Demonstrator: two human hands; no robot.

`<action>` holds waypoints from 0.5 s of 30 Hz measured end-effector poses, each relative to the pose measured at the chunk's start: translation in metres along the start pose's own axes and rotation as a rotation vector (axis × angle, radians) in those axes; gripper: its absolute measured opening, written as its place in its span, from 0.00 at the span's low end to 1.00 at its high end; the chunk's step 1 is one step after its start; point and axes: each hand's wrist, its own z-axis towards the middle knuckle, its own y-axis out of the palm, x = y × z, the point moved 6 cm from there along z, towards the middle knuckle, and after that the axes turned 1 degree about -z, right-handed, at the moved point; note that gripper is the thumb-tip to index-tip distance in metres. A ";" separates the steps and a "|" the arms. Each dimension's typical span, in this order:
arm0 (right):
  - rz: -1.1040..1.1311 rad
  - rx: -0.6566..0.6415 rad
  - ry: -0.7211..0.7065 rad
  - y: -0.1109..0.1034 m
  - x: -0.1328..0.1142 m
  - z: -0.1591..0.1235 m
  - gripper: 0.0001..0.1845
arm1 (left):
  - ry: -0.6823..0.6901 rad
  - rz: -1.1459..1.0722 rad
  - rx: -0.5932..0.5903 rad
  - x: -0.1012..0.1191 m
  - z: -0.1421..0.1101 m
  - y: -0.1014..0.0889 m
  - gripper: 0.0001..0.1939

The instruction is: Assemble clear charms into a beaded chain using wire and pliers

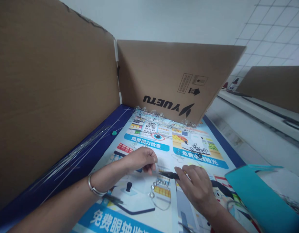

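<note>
In the head view, two cardboard panels [164,74] wall the table [125,113] along its left and far edges; the right side has no such wall, though a teal bag [263,200] stands near the right hand [196,186]. That hand grips one pair of pliers [169,175], pointing leftward. The left hand [143,158] is curled just beside the tip — whether it pinches anything, I cannot tell. One beaded loop [152,195] sits just below the pliers, between both hands.

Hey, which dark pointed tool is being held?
The black tool in the right hand, pointing toward the left hand; the loose tool by the bangle lies on the printed sheet.
</note>
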 end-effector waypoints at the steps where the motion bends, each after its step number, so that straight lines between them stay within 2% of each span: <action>1: 0.001 -0.001 -0.003 0.000 0.000 0.000 0.11 | -0.001 0.004 -0.002 0.000 0.000 0.000 0.04; 8: 0.031 -0.030 -0.019 -0.001 -0.001 0.003 0.09 | 0.031 0.021 -0.052 0.003 -0.002 0.006 0.08; 15: 0.201 -0.140 0.052 0.005 -0.004 0.006 0.08 | 0.119 0.112 -0.036 0.012 -0.006 0.009 0.06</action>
